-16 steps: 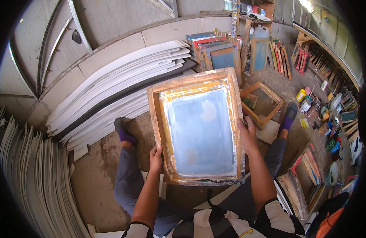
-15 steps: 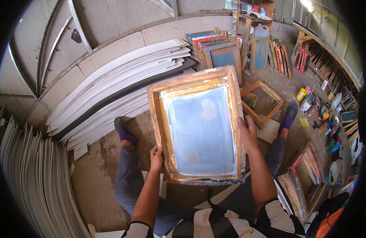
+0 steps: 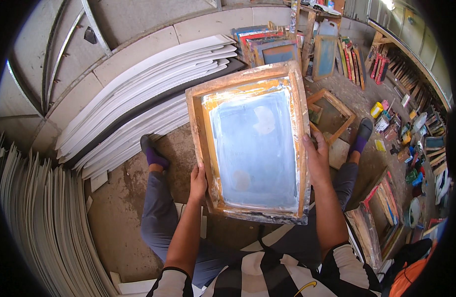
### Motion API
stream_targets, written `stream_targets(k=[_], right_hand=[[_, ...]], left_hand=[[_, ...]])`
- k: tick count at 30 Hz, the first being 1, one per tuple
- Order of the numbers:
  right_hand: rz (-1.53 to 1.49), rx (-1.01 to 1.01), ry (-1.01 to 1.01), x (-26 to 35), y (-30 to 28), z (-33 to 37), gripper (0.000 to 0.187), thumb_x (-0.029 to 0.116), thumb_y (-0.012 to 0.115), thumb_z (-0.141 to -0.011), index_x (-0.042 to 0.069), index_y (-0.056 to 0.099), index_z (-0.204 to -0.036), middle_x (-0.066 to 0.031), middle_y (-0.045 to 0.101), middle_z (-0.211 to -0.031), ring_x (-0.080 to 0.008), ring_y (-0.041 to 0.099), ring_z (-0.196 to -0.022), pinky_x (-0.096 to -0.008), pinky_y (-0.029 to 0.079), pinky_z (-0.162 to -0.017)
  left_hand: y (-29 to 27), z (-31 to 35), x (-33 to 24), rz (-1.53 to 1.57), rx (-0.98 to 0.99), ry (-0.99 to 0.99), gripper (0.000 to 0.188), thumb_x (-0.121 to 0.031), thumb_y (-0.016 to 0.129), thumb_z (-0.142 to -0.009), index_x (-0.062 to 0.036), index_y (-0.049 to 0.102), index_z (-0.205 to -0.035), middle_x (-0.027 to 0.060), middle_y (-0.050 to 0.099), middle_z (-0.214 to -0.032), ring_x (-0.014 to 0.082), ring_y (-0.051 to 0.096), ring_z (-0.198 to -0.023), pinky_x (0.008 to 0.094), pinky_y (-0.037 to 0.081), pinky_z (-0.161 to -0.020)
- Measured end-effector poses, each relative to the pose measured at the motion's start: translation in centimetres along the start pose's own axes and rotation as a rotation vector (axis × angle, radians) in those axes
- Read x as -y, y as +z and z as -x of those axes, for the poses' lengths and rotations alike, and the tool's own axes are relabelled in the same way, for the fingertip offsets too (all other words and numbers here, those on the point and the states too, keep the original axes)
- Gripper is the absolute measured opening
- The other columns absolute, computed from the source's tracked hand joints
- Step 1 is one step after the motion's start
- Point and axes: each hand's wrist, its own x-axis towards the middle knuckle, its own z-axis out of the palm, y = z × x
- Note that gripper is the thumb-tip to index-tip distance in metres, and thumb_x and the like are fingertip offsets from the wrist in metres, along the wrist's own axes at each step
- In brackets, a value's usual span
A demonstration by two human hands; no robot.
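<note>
Between my two hands is a wooden screen-printing frame (image 3: 254, 148) with a pale blue mesh, its inner edges smeared with yellow and white. My left hand (image 3: 199, 182) grips the frame's left side near the lower corner, thumb on the wood. On the opposite side my right hand (image 3: 317, 157) is closed round the right edge, with some fingers hidden behind. The frame is raised over my lap and tilted, its recessed side toward me. Two rounder, paler patches show on the mesh.
Stacked white sheets (image 3: 139, 94) lie along the wall at the far left; more sheets (image 3: 45, 222) stand at the near left. Other screen frames (image 3: 275, 52) lean at the back. An empty wooden frame (image 3: 344, 119) rests on the floor by my right foot, near scattered paint containers (image 3: 386, 121).
Both hands have lifted the frame slightly up and to the right in the view. My grip on it looks the same.
</note>
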Motion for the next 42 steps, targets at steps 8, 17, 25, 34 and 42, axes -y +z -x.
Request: stream_targets(k=[8, 17, 25, 34, 42], right_hand=[[0.070, -0.015, -0.016, 0.9, 0.2, 0.9, 0.035, 0.029, 0.065, -0.098, -0.002, 0.060, -0.114, -0.0085, 0.065, -0.099, -0.0140, 0.059, -0.091, -0.0297, 0.047, -0.083], [0.064, -0.045, -0.021, 1.1, 0.9, 2.9, 0.025, 0.021, 0.062, -0.100, 0.001, 0.057, -0.114, -0.0056, 0.063, -0.099, -0.0103, 0.056, -0.089, -0.0271, 0.046, -0.081], [0.093, -0.012, -0.080, -3.2, -0.4, 2.9, 0.037, 0.022, 0.060, -0.100, -0.002, 0.055, -0.128, -0.0111, 0.061, -0.120, -0.0158, 0.055, -0.110, -0.0317, 0.045, -0.095], [-0.101, -0.069, -0.001, -11.3, -1.4, -0.8, 0.035, 0.027, 0.051, -0.106, -0.001, 0.059, -0.125, -0.0064, 0.064, -0.112, -0.0133, 0.056, -0.103, -0.0297, 0.045, -0.094], [-0.127, -0.117, 0.078, -14.2, -0.1, -0.3, 0.042, 0.031, 0.053, -0.105, -0.003, 0.058, -0.129, -0.0099, 0.067, -0.113, -0.0163, 0.059, -0.106, -0.0316, 0.046, -0.096]], left_hand=[[1.3, -0.2, -0.6, 0.055, 0.006, 0.032, 0.054, -0.042, 0.044, -0.108, 0.0045, 0.054, -0.132, 0.0115, 0.063, -0.121, 0.0166, 0.057, -0.109, 0.0307, 0.045, -0.095], [2.6, -1.7, -0.5, 0.064, -0.069, 0.070, 0.051, -0.042, 0.050, -0.106, 0.0057, 0.057, -0.124, 0.0116, 0.065, -0.115, 0.0182, 0.059, -0.105, 0.0325, 0.046, -0.091], [3.1, -2.2, -2.1, -0.539, -0.306, 0.382, 0.042, -0.033, 0.063, -0.099, 0.0066, 0.053, -0.105, 0.0269, 0.065, -0.084, 0.0402, 0.065, -0.077, 0.0442, 0.050, -0.070], [0.6, 1.6, -7.6, -0.374, -0.201, 0.543, 0.053, -0.014, 0.077, -0.087, 0.0064, 0.049, -0.127, 0.0175, 0.065, -0.107, 0.0202, 0.061, -0.101, 0.0339, 0.049, -0.091], [2.5, 5.1, -12.9, -0.634, -0.252, 0.651, 0.058, -0.020, 0.077, -0.090, 0.0075, 0.050, -0.133, 0.0209, 0.067, -0.109, 0.0227, 0.065, -0.098, 0.0337, 0.051, -0.085]])
